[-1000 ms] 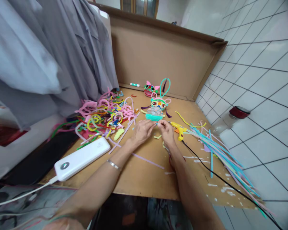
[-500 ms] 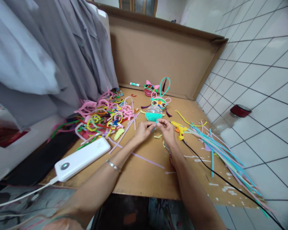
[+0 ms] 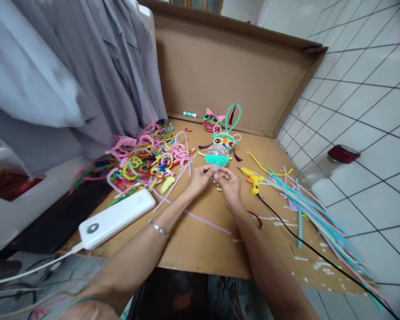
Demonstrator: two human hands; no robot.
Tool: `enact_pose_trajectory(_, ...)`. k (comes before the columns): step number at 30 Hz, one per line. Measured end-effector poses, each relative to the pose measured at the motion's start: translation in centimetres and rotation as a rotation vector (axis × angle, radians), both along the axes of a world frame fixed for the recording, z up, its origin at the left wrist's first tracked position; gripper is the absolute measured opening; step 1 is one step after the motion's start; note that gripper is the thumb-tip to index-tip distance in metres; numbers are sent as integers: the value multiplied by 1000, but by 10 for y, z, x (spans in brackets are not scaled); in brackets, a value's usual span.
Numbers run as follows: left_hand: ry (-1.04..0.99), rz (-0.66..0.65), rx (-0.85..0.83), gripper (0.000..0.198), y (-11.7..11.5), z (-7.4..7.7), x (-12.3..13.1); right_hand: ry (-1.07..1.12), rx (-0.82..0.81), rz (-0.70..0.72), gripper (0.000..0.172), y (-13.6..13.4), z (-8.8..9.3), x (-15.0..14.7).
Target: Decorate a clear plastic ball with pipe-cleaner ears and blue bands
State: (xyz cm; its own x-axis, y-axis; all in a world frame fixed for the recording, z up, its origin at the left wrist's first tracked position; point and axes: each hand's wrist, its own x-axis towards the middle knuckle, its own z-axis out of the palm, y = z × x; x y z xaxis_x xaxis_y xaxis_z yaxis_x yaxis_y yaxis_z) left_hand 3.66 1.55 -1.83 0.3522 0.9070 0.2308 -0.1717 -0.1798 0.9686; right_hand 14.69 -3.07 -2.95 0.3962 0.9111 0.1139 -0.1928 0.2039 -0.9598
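Observation:
My left hand (image 3: 201, 178) and my right hand (image 3: 229, 182) meet over the middle of the table, fingertips pinched together. Between them is a short piece of light-blue pipe cleaner (image 3: 216, 165), mostly hidden by the fingers. Just beyond the hands sits a craft figure (image 3: 217, 159) with a turquoise fuzzy base, a clear middle, a face with big round eyes, pink ear loops and dark tassels. A turquoise loop (image 3: 233, 117) rises behind its head. To the right of my right hand lies a yellow glue gun (image 3: 252, 177) with an orange trigger.
A tangled heap of coloured pipe cleaners (image 3: 146, 155) lies left, near a white power bank (image 3: 116, 218). Long straight pipe cleaners (image 3: 316, 213) and a black cord (image 3: 283, 226) run along the right. Behind are a pink-eared figure (image 3: 212, 120), a marker (image 3: 190, 114) and a cardboard wall (image 3: 226, 75).
My fingers have shifted slightly on the blue pipe cleaner, its tip now pointing up between them. My right hand has turned and moved a little from the glue gun. The view has shifted slightly.

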Motion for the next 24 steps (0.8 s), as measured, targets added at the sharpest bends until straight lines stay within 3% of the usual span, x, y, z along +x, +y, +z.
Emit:
enact_pose_trajectory(8, -46, -48, -63, 50, -1, -1, 2, -51, 37, -45, 35, 3, -4, 2)
enact_pose_trajectory(14, -85, -86, -55, 57, -1, 0, 1, -37, 50, -44, 37, 0, 6, -1)
enact_pose_trajectory(24, -167, 19, -108, 48, 2, 2, 0, -70, -13, -113, 37, -1, 5, -1)
